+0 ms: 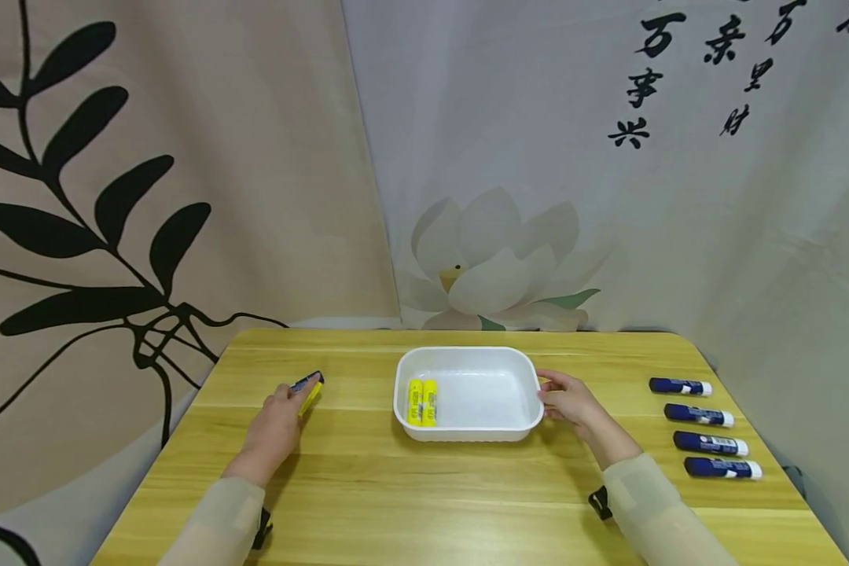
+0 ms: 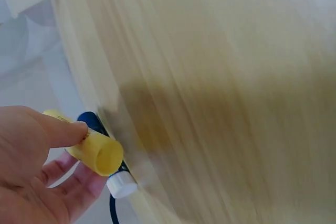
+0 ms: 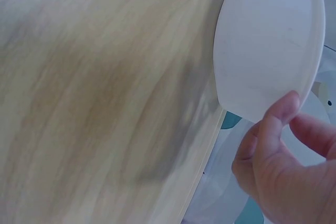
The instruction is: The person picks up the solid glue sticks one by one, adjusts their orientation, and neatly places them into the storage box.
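My left hand (image 1: 272, 431) pinches a yellow tube (image 2: 100, 150) at the left of the table, its thumb lying along the tube in the left wrist view. Just beyond that tube is a dark blue stick with a white cap (image 2: 122, 184); whether the fingers touch it, I cannot tell. Near the middle stands a white tray (image 1: 484, 433), with two yellow tubes (image 1: 422, 402) upright side by side at its left end. My right hand (image 1: 573, 405) grips the tray's right rim, fingertips (image 3: 286, 106) at its edge.
On the right of the table, several dark blue sticks with white caps (image 1: 707, 443) lie in a column, caps to the right. A printed curtain (image 1: 290, 157) hangs behind the table's back edge (image 1: 354, 333).
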`<state>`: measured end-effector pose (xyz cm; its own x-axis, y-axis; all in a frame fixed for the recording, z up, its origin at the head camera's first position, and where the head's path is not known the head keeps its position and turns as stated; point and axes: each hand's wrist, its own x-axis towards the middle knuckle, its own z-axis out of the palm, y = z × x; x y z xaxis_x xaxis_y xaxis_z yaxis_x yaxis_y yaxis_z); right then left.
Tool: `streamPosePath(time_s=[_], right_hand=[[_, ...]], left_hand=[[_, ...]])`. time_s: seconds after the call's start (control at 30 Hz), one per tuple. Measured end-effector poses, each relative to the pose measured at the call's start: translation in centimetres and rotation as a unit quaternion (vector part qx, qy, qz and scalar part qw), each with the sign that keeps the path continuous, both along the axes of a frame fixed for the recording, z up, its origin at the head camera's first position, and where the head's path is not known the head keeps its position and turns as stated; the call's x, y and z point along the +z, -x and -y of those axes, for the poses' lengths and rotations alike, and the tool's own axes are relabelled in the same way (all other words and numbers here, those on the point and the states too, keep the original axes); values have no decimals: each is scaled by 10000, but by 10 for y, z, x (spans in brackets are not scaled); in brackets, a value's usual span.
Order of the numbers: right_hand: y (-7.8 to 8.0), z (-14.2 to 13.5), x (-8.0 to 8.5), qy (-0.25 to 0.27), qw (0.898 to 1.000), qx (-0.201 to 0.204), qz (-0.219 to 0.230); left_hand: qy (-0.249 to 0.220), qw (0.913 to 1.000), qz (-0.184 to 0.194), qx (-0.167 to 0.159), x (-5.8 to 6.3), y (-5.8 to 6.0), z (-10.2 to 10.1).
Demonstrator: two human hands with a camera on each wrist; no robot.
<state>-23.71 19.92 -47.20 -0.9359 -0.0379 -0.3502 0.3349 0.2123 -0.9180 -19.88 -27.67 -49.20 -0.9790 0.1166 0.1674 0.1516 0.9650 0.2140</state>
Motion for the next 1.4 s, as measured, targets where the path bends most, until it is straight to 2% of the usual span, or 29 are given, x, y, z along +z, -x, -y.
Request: streamPosePath(time_s=[0.17, 0.3, 0.5, 0.7, 0.9, 1.1, 1.4], right_hand=[[1, 1, 1, 33, 10000, 54, -67], [1, 1, 2, 57, 9999, 88, -90], [1, 1, 2, 26, 9999, 109, -85], [2, -1, 1, -18, 9999, 111, -63], [2, 0, 1, -31, 10000, 59, -14], [2, 1, 0, 2, 10000, 0, 25], [0, 0, 0, 4, 10000, -44, 18]], left_hand=[[-425, 9990, -87, -52, 1, 1, -5], [-936, 9955, 125, 49, 4, 3, -11], [-1791, 9833, 302, 153, 10, 6, -25], [-2539, 9672, 2, 38, 20, 11, -48], [-2930, 9556, -311, 100, 34, 14, -78], [-3265, 9440, -454, 103, 42, 16, -108], [-3335, 9409, -513, -287, 42, 21, -142]])
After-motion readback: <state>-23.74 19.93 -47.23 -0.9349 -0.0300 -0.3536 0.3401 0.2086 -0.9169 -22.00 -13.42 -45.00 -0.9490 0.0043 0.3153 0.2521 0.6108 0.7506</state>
